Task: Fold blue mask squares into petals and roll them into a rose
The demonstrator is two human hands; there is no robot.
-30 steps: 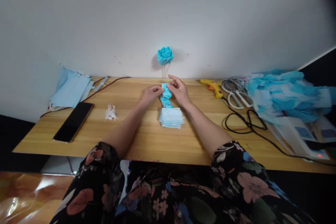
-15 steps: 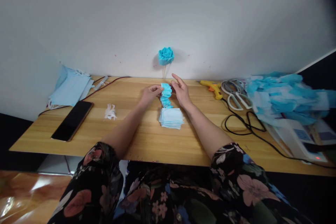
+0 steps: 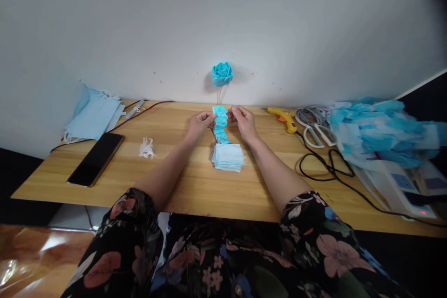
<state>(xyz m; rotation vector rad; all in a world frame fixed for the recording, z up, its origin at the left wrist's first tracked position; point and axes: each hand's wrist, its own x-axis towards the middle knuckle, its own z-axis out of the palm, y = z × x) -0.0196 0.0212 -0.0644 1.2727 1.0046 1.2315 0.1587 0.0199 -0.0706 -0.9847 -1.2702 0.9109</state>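
Observation:
My left hand (image 3: pixel 201 123) pinches the left edge of a ruffled, pleated blue strip (image 3: pixel 220 125), which looks like face-mask fabric. At the strip's upper right edge, my right hand (image 3: pixel 243 122) has thumb and forefinger pressed together. Whether anything lies between those fingertips is too small to see. Just below the strip's near end lies a neat stack of pale blue fabric pieces (image 3: pixel 228 157). Behind both hands, a blue fabric rose (image 3: pixel 222 74) stands on a thin stem against the wall.
Face masks (image 3: pixel 92 114) are piled at the left, near a black phone (image 3: pixel 96 159) and white scraps (image 3: pixel 147 148). To the right are a yellow glue gun (image 3: pixel 284 118), white-handled scissors (image 3: pixel 317 136), a black cable (image 3: pixel 326 167) and a heap of blue fabric (image 3: pixel 380 130).
My right hand's raised forefinger has come down to meet the thumb. The pleated strip's top end now sits slightly higher and the strip looks straighter.

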